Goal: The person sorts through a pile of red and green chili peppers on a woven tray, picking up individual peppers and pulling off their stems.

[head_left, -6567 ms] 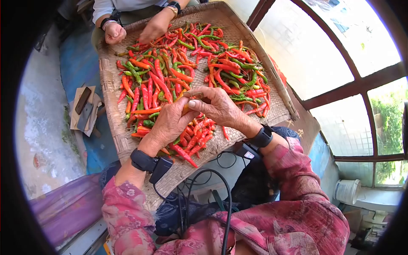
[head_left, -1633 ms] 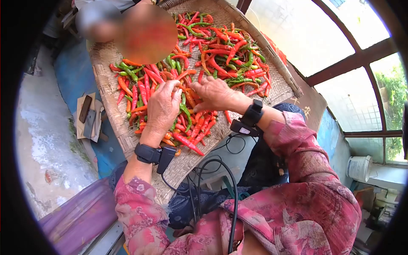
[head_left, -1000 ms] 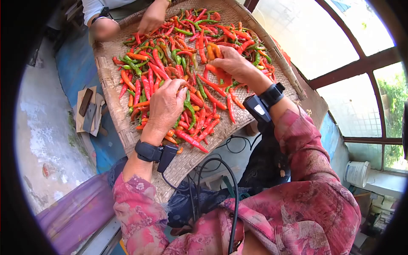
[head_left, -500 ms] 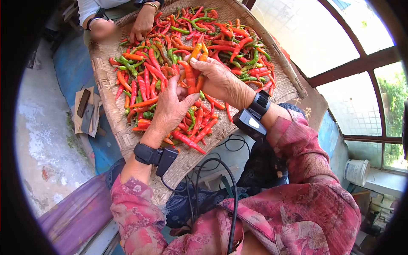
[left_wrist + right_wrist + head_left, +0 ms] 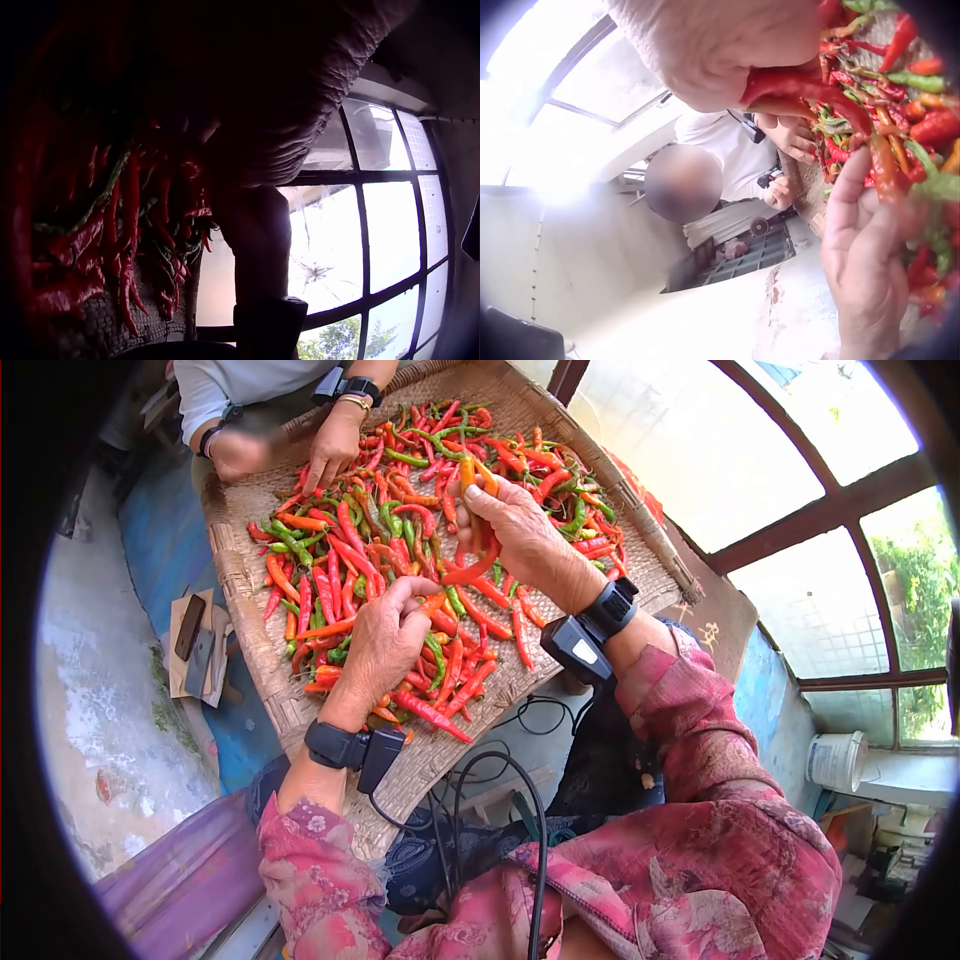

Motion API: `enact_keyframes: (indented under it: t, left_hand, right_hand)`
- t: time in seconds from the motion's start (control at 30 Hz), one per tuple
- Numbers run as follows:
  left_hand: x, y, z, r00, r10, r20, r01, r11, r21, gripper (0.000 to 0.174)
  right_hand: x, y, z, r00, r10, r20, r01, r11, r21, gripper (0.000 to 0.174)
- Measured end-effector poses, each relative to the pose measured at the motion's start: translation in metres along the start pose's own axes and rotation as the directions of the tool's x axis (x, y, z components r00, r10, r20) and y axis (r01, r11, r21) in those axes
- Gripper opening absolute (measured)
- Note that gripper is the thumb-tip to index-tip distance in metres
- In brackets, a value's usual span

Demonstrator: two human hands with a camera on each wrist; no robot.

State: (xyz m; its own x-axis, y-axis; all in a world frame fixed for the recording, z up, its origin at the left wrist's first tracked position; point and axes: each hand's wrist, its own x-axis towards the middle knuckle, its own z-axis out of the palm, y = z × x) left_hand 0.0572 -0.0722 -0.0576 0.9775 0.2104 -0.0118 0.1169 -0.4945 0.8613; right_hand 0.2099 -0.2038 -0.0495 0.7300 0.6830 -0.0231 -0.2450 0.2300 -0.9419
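My left hand (image 5: 388, 645) pinches an orange chili pepper (image 5: 432, 603) between thumb and forefinger, low over the near part of the pile. The right wrist view shows that orange chili (image 5: 885, 169) upright in the left fingertips. My right hand (image 5: 530, 545), farther forward and to the right, grips a small bunch of chilies. Yellow-orange chilies (image 5: 468, 475) stick up past its thumb, and a curved red chili (image 5: 475, 568) hangs out below the palm. Red, orange and green chilies (image 5: 335, 575) cover the woven tray (image 5: 645, 545) beneath both hands. The left wrist view is mostly dark.
Across the tray another person's hand (image 5: 335, 445) reaches into the chilies; their other hand (image 5: 238, 455) is at the tray's corner. Black cables (image 5: 540, 810) loop by my lap. Windows (image 5: 800, 590) stand at right, with a white bucket (image 5: 838, 760) below. Phones lie on a stool at left.
My right hand dips to the pile, lifts a bunch of chilies, meets the left hand, then draws away forward. The left now pinches an orange chili. The other person's hand shifts left.
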Motion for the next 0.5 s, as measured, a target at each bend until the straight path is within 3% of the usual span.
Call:
enact_keyframes:
  t: [0.17,0.23,0.3,0.37,0.4,0.5]
  left_hand:
    - [0.002,-0.003,-0.001,0.997,-0.012,-0.076,0.008,0.998,-0.055,0.021]
    - [0.005,-0.009,0.001,0.984,0.0,-0.18,-0.049,0.963,-0.266,0.024]
    - [0.005,-0.008,0.0,0.979,0.007,-0.202,-0.074,0.944,-0.322,0.028]
    - [0.006,-0.003,-0.001,0.975,-0.02,-0.221,-0.094,0.863,-0.497,0.026]
    - [0.005,-0.006,-0.003,0.979,-0.057,-0.196,-0.048,0.869,-0.492,0.025]
    - [0.004,-0.01,-0.002,0.977,-0.079,-0.2,-0.029,0.872,-0.488,0.025]
  right_hand:
    - [-0.011,-0.002,0.006,0.991,0.029,0.13,0.006,0.967,-0.255,0.04]
    - [-0.011,-0.001,0.011,0.981,0.135,0.143,-0.062,0.901,-0.429,0.04]
    - [-0.016,0.006,0.016,0.962,0.134,0.239,-0.016,0.898,-0.44,0.036]
    - [-0.023,0.015,0.025,0.93,0.11,0.351,0.066,0.889,-0.453,0.035]
    - [-0.027,0.011,0.026,0.899,0.223,0.377,-0.01,0.87,-0.493,0.035]
    - [-0.029,0.01,0.025,0.88,0.273,0.389,-0.019,0.838,-0.545,0.036]
